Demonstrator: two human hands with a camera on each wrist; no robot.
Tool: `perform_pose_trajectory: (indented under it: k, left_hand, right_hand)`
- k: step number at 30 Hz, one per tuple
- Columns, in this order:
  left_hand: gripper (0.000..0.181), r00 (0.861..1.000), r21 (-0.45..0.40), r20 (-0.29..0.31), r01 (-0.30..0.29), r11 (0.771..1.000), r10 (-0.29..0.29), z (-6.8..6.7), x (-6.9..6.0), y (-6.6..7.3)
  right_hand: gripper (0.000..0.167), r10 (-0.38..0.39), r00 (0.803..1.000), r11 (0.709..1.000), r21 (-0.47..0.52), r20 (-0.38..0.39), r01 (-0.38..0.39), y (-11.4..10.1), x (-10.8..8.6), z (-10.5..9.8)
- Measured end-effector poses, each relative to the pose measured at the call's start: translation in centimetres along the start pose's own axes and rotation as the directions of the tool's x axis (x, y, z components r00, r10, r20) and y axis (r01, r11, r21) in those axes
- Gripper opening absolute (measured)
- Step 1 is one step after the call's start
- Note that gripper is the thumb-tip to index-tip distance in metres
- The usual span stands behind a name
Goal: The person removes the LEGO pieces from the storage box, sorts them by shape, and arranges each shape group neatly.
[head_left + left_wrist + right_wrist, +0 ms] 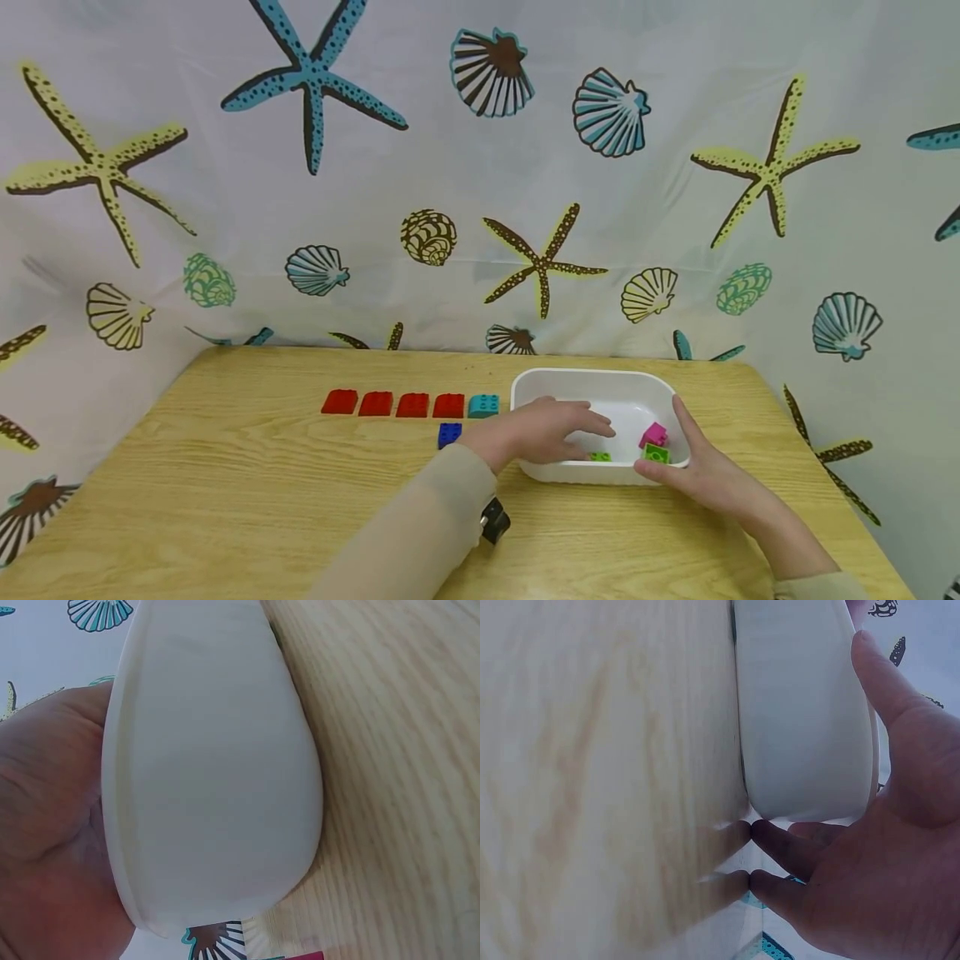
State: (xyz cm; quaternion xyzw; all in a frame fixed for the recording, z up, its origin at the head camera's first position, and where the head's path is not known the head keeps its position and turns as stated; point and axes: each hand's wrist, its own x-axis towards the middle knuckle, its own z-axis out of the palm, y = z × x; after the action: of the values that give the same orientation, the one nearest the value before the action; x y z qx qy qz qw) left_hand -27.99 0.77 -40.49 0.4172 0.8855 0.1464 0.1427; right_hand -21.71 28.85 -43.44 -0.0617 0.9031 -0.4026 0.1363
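Note:
A white plastic bin [577, 473] stands on the table, with a pink toy brick [654, 434] and a green brick [657, 453] at its right end. Inside, by the front wall, another lime green brick [600, 457] shows beside my left thumb. My left hand [551, 429] reaches over the bin's left part, fingers extended and nothing visible in its grasp; the left wrist view shows it behind the bin's wall [217, 765]. With my right hand [708, 475] I hold the bin's right end, thumb at the front rim and fingers round the end [802, 712].
Left of the bin, several red bricks [375, 404] lie in a row that ends with a turquoise brick [483, 406]. A blue brick [449, 434] sits in front of that row, partly hidden by my left wrist. A patterned curtain [420, 167] hangs behind the wooden table [247, 467].

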Motion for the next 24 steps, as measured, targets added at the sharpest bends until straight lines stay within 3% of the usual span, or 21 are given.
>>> perform_pose_trajectory:
  k: [8, 24]
  left_hand:
    - [0.046, 0.999, -0.017, 0.042, 0.028, 0.999, -0.027, 0.0, 0.7, 0.1]
    - [0.035, 0.997, -0.020, 0.022, 0.076, 0.997, -0.075, 0.7, 1.2, 0.3]
  right_hand:
    - [0.132, 0.013, 1.000, 1.000, -0.015, 0.006, -0.012, -0.4, -0.2, 0.0]
    - [0.131, 0.012, 1.000, 0.999, -0.031, -0.005, -0.013, -0.3, -0.1, 0.1]
